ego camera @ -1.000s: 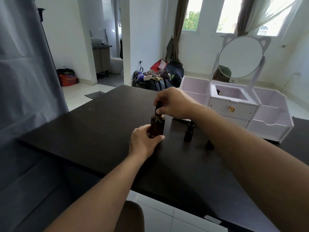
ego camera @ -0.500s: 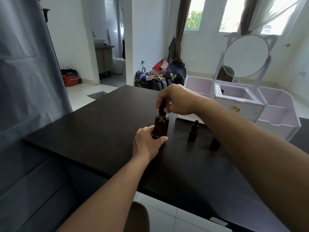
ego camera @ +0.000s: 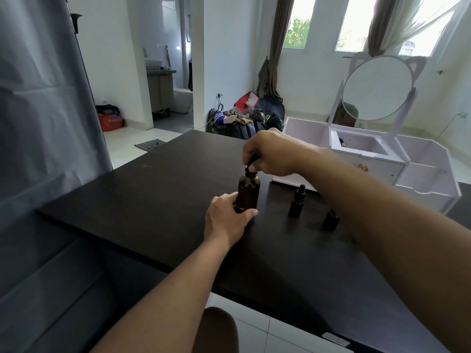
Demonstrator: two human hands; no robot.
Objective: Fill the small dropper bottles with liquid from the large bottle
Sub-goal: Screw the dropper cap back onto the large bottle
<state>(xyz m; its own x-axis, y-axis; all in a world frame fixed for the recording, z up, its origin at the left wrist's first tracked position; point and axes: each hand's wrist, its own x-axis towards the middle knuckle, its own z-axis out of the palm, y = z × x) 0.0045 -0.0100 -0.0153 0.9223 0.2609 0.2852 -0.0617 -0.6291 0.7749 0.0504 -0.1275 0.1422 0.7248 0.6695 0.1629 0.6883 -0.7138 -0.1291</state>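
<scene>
A large amber bottle point(ego camera: 249, 191) stands upright on the black table point(ego camera: 158, 194). My left hand point(ego camera: 227, 220) grips its base from the near side. My right hand point(ego camera: 271, 154) comes from above and pinches the bottle's black dropper cap point(ego camera: 251, 166). To the right stands a small dark dropper bottle point(ego camera: 296, 202) with its cap on. A second small dark bottle point(ego camera: 330, 220) stands further right, partly hidden behind my right forearm.
A white vanity organiser point(ego camera: 379, 161) with a round mirror point(ego camera: 376, 88) and open compartments sits on the table's far right. A grey curtain point(ego camera: 43, 118) hangs at the left. The table's near edge runs diagonally below my forearms. Bags lie on the floor beyond.
Both hands keep their hold on the large bottle. My right hand's fingers have shifted slightly on the cap, and the view has drifted a little.
</scene>
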